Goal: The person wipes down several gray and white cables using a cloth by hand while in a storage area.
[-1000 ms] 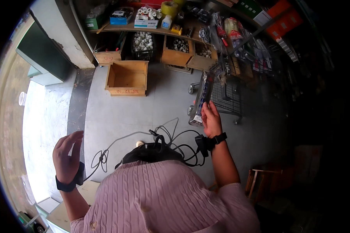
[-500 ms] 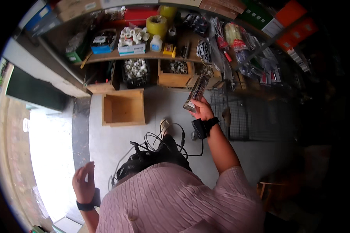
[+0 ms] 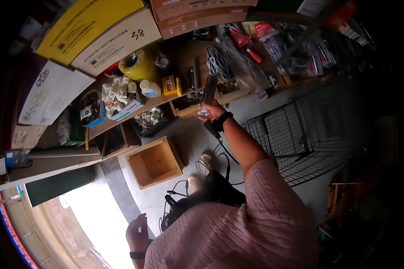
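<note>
Head view: the right hand (image 3: 214,110) has its grip closed around the lower end of a long, narrow, dark see-through package (image 3: 209,89) near the brown wooden shelf (image 3: 181,65); the left hand (image 3: 137,233), loosely open, hangs beside the pink cable-knit top (image 3: 211,233).

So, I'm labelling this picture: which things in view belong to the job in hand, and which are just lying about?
In use:
- narrow packet, held in the right hand

Lying about, it seems:
- wooden box on the floor
- wire cart
- white pipe fittings
- white bottle
- coiled cable
</note>
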`<act>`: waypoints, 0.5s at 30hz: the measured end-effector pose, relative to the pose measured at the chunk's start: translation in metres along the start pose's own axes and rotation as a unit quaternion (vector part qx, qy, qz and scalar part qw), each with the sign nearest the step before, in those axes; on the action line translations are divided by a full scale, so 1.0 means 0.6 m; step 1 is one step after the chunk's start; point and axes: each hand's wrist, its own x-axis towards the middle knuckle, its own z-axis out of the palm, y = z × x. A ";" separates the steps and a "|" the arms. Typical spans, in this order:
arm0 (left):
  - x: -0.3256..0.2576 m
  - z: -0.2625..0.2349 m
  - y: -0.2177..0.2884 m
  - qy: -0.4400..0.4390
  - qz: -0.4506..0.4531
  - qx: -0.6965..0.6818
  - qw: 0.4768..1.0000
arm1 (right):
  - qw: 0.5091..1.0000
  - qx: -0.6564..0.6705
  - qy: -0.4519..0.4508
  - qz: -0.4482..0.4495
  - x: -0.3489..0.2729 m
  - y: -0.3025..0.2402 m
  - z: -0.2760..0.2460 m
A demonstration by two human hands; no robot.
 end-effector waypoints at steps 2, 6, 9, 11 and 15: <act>0.036 0.009 0.000 -0.013 -0.018 -0.006 1.000 | 0.999 -0.044 -0.008 -0.017 0.042 0.002 -0.016; 0.101 0.029 -0.008 -0.003 -0.020 -0.028 0.999 | 0.994 -0.101 0.046 0.016 0.117 -0.019 -0.042; 0.141 0.038 -0.007 0.002 -0.033 -0.024 0.999 | 0.985 -0.122 0.119 0.025 0.171 -0.011 -0.047; 0.164 0.042 -0.007 0.001 -0.042 -0.014 0.999 | 0.983 -0.138 0.124 0.013 0.206 -0.010 -0.054; 0.178 0.057 -0.037 -0.011 -0.041 -0.020 0.999 | 0.986 -0.124 0.113 -0.006 0.284 -0.014 -0.078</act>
